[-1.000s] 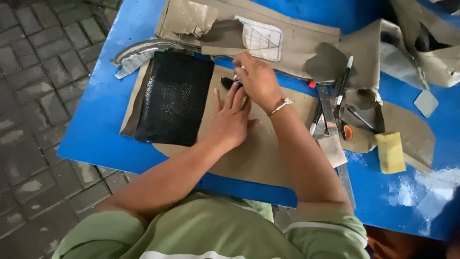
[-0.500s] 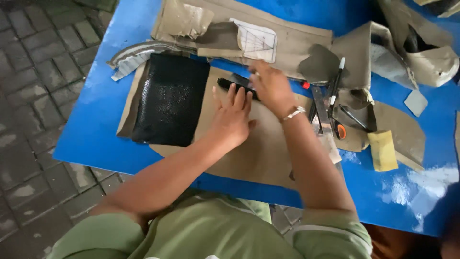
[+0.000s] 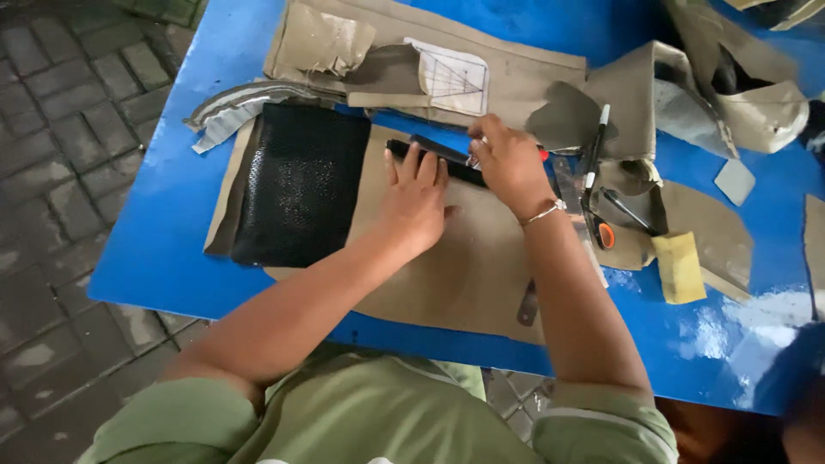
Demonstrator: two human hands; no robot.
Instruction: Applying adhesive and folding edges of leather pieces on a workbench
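Observation:
My left hand (image 3: 418,199) lies flat, fingers spread, on a tan cardboard sheet (image 3: 464,266) and presses down the near end of a narrow black strip (image 3: 404,148). My right hand (image 3: 507,159) is closed around a small tool at the strip's far end; the tool itself is mostly hidden under the fingers. A bracelet sits on the right wrist. A black textured leather piece (image 3: 296,185) lies on the same sheet, left of my left hand.
The blue table (image 3: 155,249) carries more tan cardboard pieces (image 3: 516,77), a white pattern paper (image 3: 454,79), a curved grey strip (image 3: 232,107), pens (image 3: 595,146), scissors with an orange handle (image 3: 606,230) and a yellow sponge (image 3: 679,268). Paving stones lie beyond the left edge.
The black strip now shows longer on the sheet. My right hand has shifted right along it, and my left hand has spread flat over its near end. The head camera moved closer.

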